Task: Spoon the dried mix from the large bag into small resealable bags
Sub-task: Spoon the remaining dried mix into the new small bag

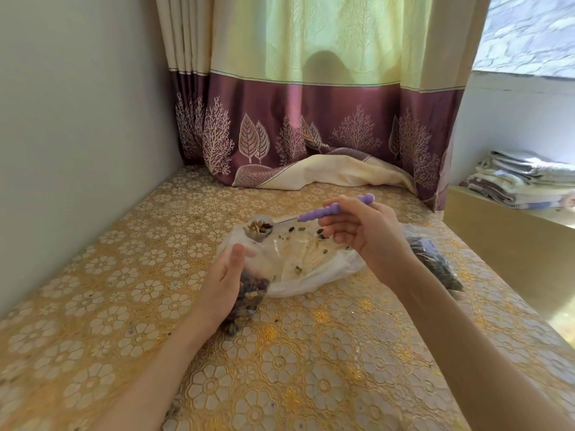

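Observation:
My right hand (364, 234) grips the purple handle of a spoon (334, 208), held level with its bowl pointing left. The metal bowl (259, 228) carries a heap of dried mix. My left hand (225, 281) holds a small clear bag (249, 298), partly filled with dark dried mix, just below the spoon bowl. Behind it lies the large clear bag (308, 262), spread open and nearly flat on the table, with only a few scattered bits of mix inside.
A filled, dark small bag (435, 262) lies on the table to the right of my right hand. The table (280, 368) has a gold floral cover. A wall runs on the left; a curtain (311, 135) hangs behind; folded cloths (522, 181) lie far right.

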Motion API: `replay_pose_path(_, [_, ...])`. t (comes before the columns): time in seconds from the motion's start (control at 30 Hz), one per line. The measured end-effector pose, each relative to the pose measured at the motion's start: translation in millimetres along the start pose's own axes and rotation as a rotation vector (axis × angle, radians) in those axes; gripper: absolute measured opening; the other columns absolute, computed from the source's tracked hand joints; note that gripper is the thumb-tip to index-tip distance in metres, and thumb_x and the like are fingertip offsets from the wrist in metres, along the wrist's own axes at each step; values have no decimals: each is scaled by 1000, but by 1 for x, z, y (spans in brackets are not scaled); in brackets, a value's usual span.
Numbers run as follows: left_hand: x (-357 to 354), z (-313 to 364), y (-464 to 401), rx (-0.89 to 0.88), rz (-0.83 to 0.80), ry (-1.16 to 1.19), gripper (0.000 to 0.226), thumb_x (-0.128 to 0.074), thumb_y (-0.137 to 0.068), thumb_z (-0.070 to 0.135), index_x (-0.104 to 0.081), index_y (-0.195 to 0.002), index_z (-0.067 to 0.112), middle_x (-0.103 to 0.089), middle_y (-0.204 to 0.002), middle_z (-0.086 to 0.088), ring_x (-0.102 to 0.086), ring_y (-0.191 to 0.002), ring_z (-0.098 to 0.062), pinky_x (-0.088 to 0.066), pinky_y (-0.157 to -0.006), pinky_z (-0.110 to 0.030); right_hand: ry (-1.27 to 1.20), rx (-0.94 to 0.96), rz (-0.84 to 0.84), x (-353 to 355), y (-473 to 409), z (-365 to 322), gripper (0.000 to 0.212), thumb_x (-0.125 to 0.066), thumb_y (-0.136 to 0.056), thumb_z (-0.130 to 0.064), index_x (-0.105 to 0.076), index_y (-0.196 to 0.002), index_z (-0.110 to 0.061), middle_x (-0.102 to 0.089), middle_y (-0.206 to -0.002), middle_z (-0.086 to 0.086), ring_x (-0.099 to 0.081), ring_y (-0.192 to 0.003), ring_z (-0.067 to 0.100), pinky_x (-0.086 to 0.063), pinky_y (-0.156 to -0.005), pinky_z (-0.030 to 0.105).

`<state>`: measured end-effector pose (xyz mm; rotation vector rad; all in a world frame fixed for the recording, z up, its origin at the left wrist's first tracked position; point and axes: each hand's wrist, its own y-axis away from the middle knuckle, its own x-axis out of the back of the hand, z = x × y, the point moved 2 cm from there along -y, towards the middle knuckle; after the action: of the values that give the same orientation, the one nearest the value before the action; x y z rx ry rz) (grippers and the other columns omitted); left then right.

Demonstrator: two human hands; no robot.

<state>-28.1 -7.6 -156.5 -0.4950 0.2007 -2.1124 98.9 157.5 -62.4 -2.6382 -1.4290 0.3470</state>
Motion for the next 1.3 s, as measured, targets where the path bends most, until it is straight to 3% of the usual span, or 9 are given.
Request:
replay_pose_path(0.23, [3,2,0,13,1,26,54,-19,-82,68,-60,-91,33,-64,-98,7,-57,-99,-8,-41,-88,-27,49,61,-130,-3,3,-2,21,-47,-93,-2,-68,-90,-4,-72,-80,14,-63,-60,17,-47,-50,22])
replay_pose_path(0.37, [4,3,0,7,8,12,68,-15,-72,85,-58,-92,37,-61,-94,15,-55,-90,7,-40,-84,-19,-88,73,-101,9,-1,1,18,-50,-88,-10,-67,-86,-5,-73,-84,15,-60,-59,16,-47,-51,22])
replay_pose_path(0.5, [8,4,0,22,41,17,74,-14,-69,86,-59,-95,33,-62,-76,5,-61,-66,-1,-45,-73,-28,-202,59,109,27,-9,10,26,-47,-97,-22,-62,-82,-6,-74,-81,14,-55,-55,11,-47,-51,18])
replay_pose_path(0.7, [28,9,-4,78,243,131,58,-20,-77,75,-59,-90,34,-64,-84,11,-59,-81,-5,-47,-76,-30,-36,54,458,41,-34,10,39,-43,-100,-29,-49,-65,-11,-52,-44,0,-52,-43,14,-51,-52,26])
replay_pose_path(0.87, [43,12,-6,91,368,195,62,-24,-76,76,-61,-86,27,-70,-75,8,-67,-76,-8,-50,-73,-36,541,-43,11,5,-40,9,32,-50,-98,-25,-57,-70,-11,-54,-54,-9,-41,-37,5,-32,-34,15])
replay_pose_path(0.97, [44,13,-7,92,403,211,56,-25,-78,71,-61,-84,28,-67,-77,-3,-66,-76,-15,-52,-75,-43,965,57,-348,-29,-23,27,26,-59,-92,-27,-59,-73,-10,-56,-56,-33,-52,-55,11,-38,-47,13])
replay_pose_path(1.03, [44,15,-6,48,397,172,53,-24,-81,68,-60,-83,30,-66,-70,8,-64,-66,0,-50,-70,-34,1189,92,-513,-45,-11,43,25,-65,-87,-37,-65,-90,-13,-64,-79,-20,-57,-74,14,-39,-58,20])
replay_pose_path(1.13, [42,18,-5,17,380,99,49,-20,-83,64,-59,-83,34,-63,-56,17,-58,-56,14,-39,-63,-21,1539,156,-561,-53,-2,57,27,-64,-87,-39,-64,-102,-17,-60,-102,1,-53,-86,16,-40,-65,27])
replay_pose_path(1.3, [46,17,-7,-17,402,128,58,-20,-81,67,-63,-89,28,-62,-62,8,-55,-52,13,-37,-61,-19,1500,116,-499,-62,9,66,35,-46,-94,-18,-37,-60,-20,-62,-82,3,-51,-65,19,-39,-55,29])
